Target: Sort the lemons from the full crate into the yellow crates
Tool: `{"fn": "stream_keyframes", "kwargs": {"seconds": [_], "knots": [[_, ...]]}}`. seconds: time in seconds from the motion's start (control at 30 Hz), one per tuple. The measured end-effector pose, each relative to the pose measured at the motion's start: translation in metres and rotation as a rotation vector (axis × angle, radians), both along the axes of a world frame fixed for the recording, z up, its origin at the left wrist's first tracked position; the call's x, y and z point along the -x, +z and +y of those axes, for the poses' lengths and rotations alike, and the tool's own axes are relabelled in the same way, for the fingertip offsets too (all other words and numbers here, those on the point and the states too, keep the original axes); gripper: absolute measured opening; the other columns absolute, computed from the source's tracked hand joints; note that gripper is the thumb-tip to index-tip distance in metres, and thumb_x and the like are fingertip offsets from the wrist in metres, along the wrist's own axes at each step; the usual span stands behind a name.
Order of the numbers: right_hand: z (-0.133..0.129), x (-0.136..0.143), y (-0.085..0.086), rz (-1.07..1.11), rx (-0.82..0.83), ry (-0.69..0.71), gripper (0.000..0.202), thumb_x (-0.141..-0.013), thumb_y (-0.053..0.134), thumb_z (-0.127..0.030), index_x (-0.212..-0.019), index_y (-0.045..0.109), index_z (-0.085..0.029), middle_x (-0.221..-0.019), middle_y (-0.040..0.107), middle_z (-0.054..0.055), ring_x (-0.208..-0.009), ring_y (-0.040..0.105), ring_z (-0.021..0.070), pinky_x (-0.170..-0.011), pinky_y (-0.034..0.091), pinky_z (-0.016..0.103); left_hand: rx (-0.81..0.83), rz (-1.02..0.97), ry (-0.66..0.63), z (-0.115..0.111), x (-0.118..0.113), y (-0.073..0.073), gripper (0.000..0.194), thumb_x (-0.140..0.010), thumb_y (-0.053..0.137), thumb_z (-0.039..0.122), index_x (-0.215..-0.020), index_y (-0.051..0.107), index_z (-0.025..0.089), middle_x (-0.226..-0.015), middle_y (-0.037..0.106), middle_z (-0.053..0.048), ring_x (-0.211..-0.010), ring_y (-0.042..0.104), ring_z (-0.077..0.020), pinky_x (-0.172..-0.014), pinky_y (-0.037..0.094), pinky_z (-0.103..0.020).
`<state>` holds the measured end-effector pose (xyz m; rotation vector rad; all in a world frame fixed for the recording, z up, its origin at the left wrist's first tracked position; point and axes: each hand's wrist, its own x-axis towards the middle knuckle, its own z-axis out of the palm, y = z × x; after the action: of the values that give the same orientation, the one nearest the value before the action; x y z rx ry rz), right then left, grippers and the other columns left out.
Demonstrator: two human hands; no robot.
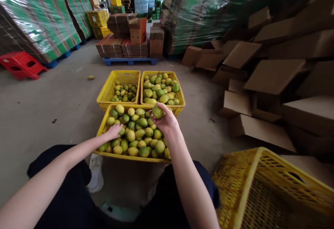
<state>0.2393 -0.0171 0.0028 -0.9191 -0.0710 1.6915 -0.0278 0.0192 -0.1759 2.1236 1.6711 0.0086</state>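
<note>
A greenish-yellow lemon (157, 112) rests in my right hand (167, 121), fingers curled round it, above the right side of the nearest yellow crate (135, 158). That crate is filled with green and yellow lemons (130, 135). At its left side my left hand (114, 131) reaches down among the fruit, with its fingers closed over a green lemon (121, 131) that is partly hidden by them.
Behind are two more yellow crates, the left one (104, 91) partly filled, the right one (181, 96) fuller. Another yellow crate (250, 180) tilts at lower right beside heaped cardboard boxes (273, 76). A red stool (23, 63), a stray lemon (90, 77) and a blue pallet (130, 61) lie beyond.
</note>
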Motion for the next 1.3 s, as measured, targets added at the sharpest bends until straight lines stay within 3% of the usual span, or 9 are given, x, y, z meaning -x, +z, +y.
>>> {"fn": "stream_keyframes", "kwargs": {"seconds": [0.1,0.37,0.5,0.7,0.83,0.97,1.1,1.2,1.3], "knots": [[-0.002,0.003,-0.001,-0.048,-0.046,0.053,0.013,-0.076,0.067,-0.012,-0.079,0.058,-0.019,-0.064,0.065,-0.001,-0.057,0.066,0.0153,-0.045,0.052,0.021,0.083,-0.251,0.080,-0.002,0.011,0.021,0.055,-0.049,0.089,0.020,-0.100,0.068,0.024,-0.102,0.067,-0.005,-0.111,0.060,-0.0387,-0.100,0.046,-0.047],[-0.005,0.031,-0.020,-0.197,-0.241,0.055,0.024,-0.063,0.068,-0.020,-0.086,0.061,-0.020,-0.072,0.067,-0.001,-0.065,0.065,0.0187,-0.051,0.055,0.027,-0.031,-0.790,0.088,0.003,-0.003,0.107,0.071,-0.061,0.086,0.040,-0.123,0.057,0.022,-0.135,0.059,-0.012,-0.124,0.058,-0.0307,-0.106,0.047,-0.044],[-0.014,0.049,-0.035,-0.636,-0.497,-0.125,0.050,-0.056,0.082,-0.016,-0.103,0.066,-0.025,-0.098,0.071,-0.001,-0.087,0.065,0.0184,-0.068,0.056,0.027,0.121,-1.055,0.086,-0.009,-0.011,0.115,0.073,-0.055,0.091,0.035,-0.117,0.054,0.023,-0.125,0.063,-0.011,-0.118,0.062,-0.0276,-0.101,0.051,-0.041],[-0.021,0.051,-0.044,-1.183,-0.768,-0.061,0.060,-0.064,0.084,-0.028,-0.120,0.062,-0.026,-0.126,0.064,0.009,-0.115,0.060,0.0279,-0.084,0.056,0.038,0.163,-1.189,0.068,-0.024,-0.013,0.133,0.077,-0.054,0.092,0.033,-0.121,0.058,0.023,-0.133,0.060,-0.011,-0.116,0.063,-0.0279,-0.094,0.054,-0.040],[-0.013,0.054,-0.047,-1.019,-0.795,-0.054,0.056,-0.061,0.089,-0.033,-0.110,0.064,-0.026,-0.117,0.067,0.006,-0.111,0.063,0.0273,-0.088,0.056,0.039,0.142,-1.230,0.124,-0.018,-0.009,0.149,0.073,-0.053,0.092,0.030,-0.119,0.064,0.020,-0.120,0.069,-0.009,-0.107,0.067,-0.0270,-0.096,0.053,-0.041],[0.000,0.058,-0.053,-0.650,-0.602,-0.062,0.050,-0.059,0.088,-0.049,-0.097,0.064,-0.025,-0.087,0.070,0.000,-0.084,0.067,0.0225,-0.079,0.058,0.037,0.194,-1.347,0.262,-0.010,-0.012,0.152,0.061,-0.054,0.091,0.039,-0.106,0.070,0.016,-0.107,0.074,-0.008,-0.102,0.069,-0.0267,-0.093,0.053,-0.038],[0.011,0.058,-0.053,-0.346,-0.532,0.072,0.054,-0.056,0.083,-0.067,-0.088,0.065,-0.026,-0.081,0.071,0.003,-0.090,0.070,0.0275,-0.077,0.060,0.041,0.388,-1.484,0.330,-0.010,-0.016,0.148,0.057,-0.066,0.076,0.060,-0.096,0.071,0.012,-0.083,0.074,-0.009,-0.078,0.070,-0.0238,-0.068,0.056,-0.034],[0.015,0.061,-0.048,-0.248,-0.561,0.151,0.052,-0.053,0.088,-0.058,-0.088,0.064,-0.028,-0.089,0.074,0.003,-0.095,0.070,0.0275,-0.083,0.060,0.043,0.411,-1.570,0.349,-0.011,-0.016,0.144,0.060,-0.073,0.065,0.067,-0.094,0.071,0.011,-0.076,0.072,-0.009,-0.068,0.067,-0.0208,-0.057,0.052,-0.030],[0.016,0.067,-0.042,-0.253,-0.593,0.152,0.056,-0.048,0.094,-0.038,-0.093,0.063,-0.028,-0.094,0.074,0.002,-0.094,0.070,0.0252,-0.092,0.057,0.043,0.330,-1.502,0.316,-0.013,-0.013,0.143,0.059,-0.074,0.067,0.066,-0.099,0.070,0.013,-0.085,0.073,-0.009,-0.080,0.069,-0.0229,-0.067,0.055,-0.031]]}}
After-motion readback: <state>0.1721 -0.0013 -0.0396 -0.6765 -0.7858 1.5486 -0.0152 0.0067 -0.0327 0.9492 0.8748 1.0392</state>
